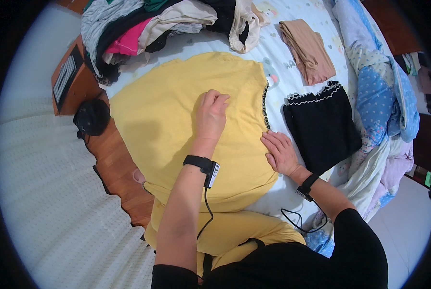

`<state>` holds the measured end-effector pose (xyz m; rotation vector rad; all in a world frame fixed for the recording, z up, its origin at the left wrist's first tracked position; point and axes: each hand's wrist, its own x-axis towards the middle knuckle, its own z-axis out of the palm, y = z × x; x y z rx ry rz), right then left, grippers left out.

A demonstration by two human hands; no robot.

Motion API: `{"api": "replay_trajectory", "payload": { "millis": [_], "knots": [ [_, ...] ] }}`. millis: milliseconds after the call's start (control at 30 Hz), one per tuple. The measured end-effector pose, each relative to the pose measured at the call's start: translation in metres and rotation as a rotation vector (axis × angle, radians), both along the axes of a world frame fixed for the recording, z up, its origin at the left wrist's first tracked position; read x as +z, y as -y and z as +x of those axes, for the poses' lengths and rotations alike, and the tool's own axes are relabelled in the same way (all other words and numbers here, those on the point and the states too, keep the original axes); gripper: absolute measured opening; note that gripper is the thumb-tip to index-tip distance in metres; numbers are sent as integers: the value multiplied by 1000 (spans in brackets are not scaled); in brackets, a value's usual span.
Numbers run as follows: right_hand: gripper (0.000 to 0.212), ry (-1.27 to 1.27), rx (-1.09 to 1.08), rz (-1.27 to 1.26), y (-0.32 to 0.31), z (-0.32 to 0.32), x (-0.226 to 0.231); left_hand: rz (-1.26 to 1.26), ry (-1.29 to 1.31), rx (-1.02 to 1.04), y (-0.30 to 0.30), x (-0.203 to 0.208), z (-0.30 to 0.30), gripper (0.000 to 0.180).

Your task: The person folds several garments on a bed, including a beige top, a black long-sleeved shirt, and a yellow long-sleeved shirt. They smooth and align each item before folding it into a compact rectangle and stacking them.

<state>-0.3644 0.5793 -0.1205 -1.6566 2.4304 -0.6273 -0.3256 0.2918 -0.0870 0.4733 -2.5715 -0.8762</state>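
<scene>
A yellow garment with a dark patterned trim along its right edge lies spread over the bed in front of me. Over its middle is my left hand, fingers curled in loosely, with nothing visible in them. My right hand rests with its fingers stretched out on the garment's right edge, just below the trim. To the right of that hand lies a folded black garment with a white wavy line near its top. Farther back is a folded tan garment.
A heap of mixed clothes sits at the far left of the patterned bed sheet. Bunched blue bedding lines the right side. Left of the bed are a black round object and a brown cabinet. Cables hang from both wristbands.
</scene>
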Motion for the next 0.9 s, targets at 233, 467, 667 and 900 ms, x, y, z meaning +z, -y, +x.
{"api": "replay_trajectory", "payload": {
  "millis": [233, 467, 667, 900],
  "knots": [
    [58, -6, 15, 38, -3, -2, -1, -49, 8, 8, 5, -6, 4, 7],
    [57, -14, 8, 27, -1, 0, 1, -71, -30, 210, 89, 21, 80, 4],
    [58, -26, 3, 10, 0, 5, 3, -319, -59, 385, 197, 49, 233, 7],
    [57, -18, -18, 35, 4, 9, 4, -492, 199, 731, 285, 52, 389, 8]
  ]
}}
